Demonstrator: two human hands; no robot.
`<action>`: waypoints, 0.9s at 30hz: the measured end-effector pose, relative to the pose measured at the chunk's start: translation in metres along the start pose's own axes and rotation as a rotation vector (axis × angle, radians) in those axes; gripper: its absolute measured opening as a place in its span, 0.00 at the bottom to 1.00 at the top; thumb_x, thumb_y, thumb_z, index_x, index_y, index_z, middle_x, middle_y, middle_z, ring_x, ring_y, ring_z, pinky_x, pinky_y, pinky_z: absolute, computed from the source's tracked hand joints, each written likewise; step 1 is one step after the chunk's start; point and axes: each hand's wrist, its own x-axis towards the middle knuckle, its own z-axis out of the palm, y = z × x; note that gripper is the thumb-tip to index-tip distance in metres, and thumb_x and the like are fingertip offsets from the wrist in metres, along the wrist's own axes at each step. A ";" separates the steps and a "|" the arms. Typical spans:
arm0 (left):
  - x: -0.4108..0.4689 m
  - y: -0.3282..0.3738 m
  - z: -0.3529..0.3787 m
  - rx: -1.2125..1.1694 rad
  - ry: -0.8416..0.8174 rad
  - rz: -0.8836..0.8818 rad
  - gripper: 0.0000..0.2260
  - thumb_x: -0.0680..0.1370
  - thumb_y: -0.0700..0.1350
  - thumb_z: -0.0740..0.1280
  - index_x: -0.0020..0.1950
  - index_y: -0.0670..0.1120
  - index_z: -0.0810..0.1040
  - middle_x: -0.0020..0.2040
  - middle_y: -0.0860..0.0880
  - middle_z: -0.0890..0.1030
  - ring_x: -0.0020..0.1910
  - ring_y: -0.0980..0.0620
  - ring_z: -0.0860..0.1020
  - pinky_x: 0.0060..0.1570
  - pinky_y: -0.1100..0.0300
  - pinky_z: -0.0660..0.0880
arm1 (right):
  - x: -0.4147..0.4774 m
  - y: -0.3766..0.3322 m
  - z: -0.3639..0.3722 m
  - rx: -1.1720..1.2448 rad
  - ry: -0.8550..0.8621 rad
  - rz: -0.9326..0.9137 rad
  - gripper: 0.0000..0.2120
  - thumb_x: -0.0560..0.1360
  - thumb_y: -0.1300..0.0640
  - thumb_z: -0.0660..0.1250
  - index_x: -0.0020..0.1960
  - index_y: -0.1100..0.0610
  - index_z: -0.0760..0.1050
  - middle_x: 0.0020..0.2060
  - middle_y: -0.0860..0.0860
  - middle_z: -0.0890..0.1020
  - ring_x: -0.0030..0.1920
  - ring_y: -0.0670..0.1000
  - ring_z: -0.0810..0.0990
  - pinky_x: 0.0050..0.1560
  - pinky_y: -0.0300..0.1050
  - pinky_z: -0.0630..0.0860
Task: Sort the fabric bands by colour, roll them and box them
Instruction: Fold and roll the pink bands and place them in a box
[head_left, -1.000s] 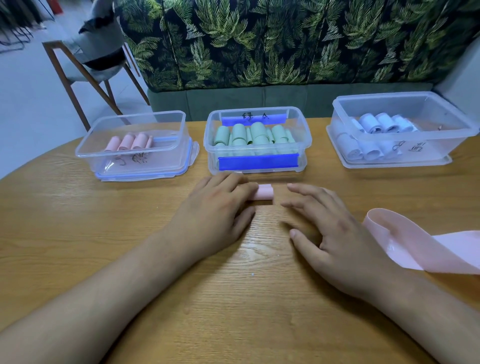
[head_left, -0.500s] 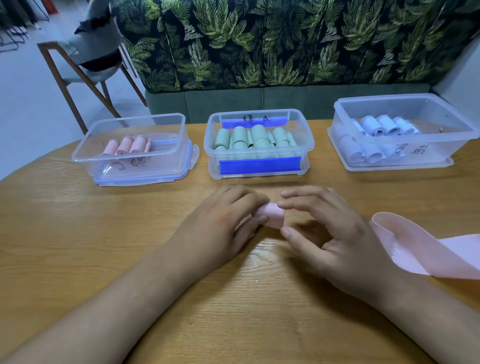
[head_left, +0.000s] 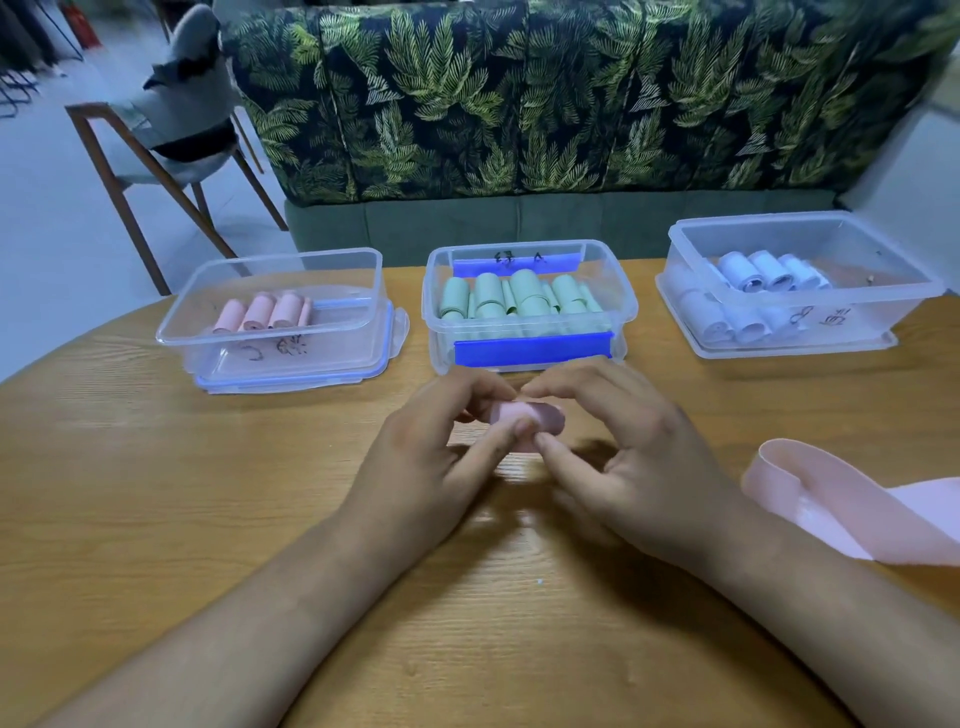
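Note:
A small rolled pink band (head_left: 524, 421) is lifted just above the wooden table (head_left: 156, 493), in front of the middle box. My left hand (head_left: 436, 467) pinches its left end and my right hand (head_left: 623, 457) pinches its right end, fingers curled round it. An unrolled pink band (head_left: 852, 504) lies looped at the right edge. Three clear boxes stand at the back: the left box (head_left: 275, 317) holds pink rolls, the middle box (head_left: 530, 306) holds several green rolls, the right box (head_left: 795, 286) holds several white rolls.
The left box sits on its blue-rimmed lid (head_left: 291, 379). A sofa with leaf-print cushions (head_left: 545, 104) runs behind the table. A wooden chair (head_left: 166, 156) with grey cloth on it stands at the back left.
Both hands went from lying flat on the table beside the pink roll to closing on it and lifting it. The view shifted slightly.

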 end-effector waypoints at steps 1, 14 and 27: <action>0.000 0.000 0.000 0.003 0.001 -0.001 0.07 0.82 0.52 0.72 0.55 0.51 0.81 0.46 0.57 0.81 0.50 0.52 0.81 0.52 0.57 0.78 | 0.000 0.000 0.002 0.005 -0.012 -0.007 0.15 0.76 0.56 0.74 0.62 0.51 0.81 0.56 0.43 0.81 0.60 0.50 0.79 0.62 0.49 0.75; -0.002 0.003 -0.004 -0.240 -0.156 -0.023 0.17 0.79 0.37 0.68 0.68 0.47 0.78 0.58 0.52 0.81 0.60 0.45 0.80 0.60 0.48 0.77 | -0.009 -0.004 0.004 0.870 -0.083 0.464 0.13 0.79 0.59 0.71 0.63 0.53 0.79 0.55 0.56 0.87 0.59 0.53 0.85 0.60 0.45 0.80; 0.000 0.005 -0.001 0.134 -0.119 0.224 0.25 0.74 0.40 0.80 0.71 0.45 0.79 0.65 0.53 0.82 0.64 0.53 0.80 0.59 0.58 0.78 | -0.008 -0.009 0.007 1.230 -0.124 0.731 0.12 0.82 0.60 0.67 0.65 0.60 0.80 0.59 0.60 0.86 0.53 0.53 0.85 0.54 0.43 0.83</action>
